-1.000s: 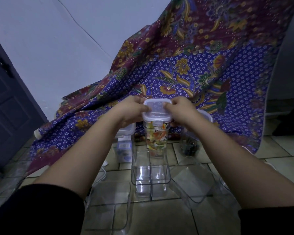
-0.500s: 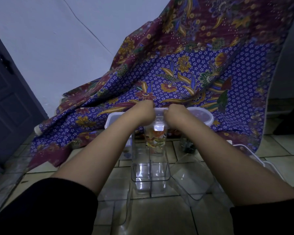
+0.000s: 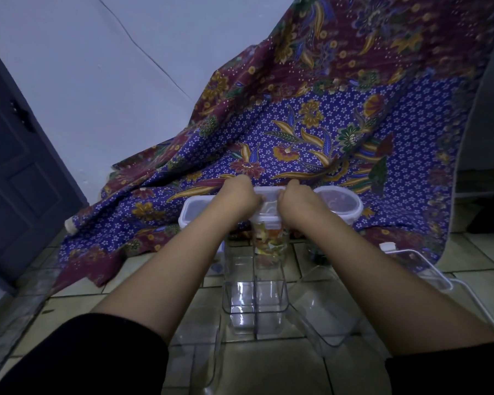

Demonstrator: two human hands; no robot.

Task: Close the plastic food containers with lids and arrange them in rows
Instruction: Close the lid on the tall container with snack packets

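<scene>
A tall clear container [image 3: 269, 245] with colourful food stands on the tiled floor, a white lid [image 3: 269, 202] on top. My left hand [image 3: 238, 196] grips the lid's left side and my right hand [image 3: 298, 199] grips its right side. Left of it, partly behind my left arm, is a square lidded container [image 3: 193, 213]. To the right stands a round lidded container [image 3: 342, 205]. Nearer me stand open clear containers: a divided one [image 3: 255, 297], one on the right [image 3: 322, 312] and one at lower left [image 3: 200, 346].
A patterned blue and maroon cloth [image 3: 311, 124] drapes down behind the containers. A loose white lid [image 3: 417, 265] lies at the right on the tiles. A dark door [image 3: 15, 172] stands at the left beside a pale wall.
The lidded tall container has gone down from in front of the cloth to the floor. Both hands have closed over the lid's sides. The view has tilted so more floor shows.
</scene>
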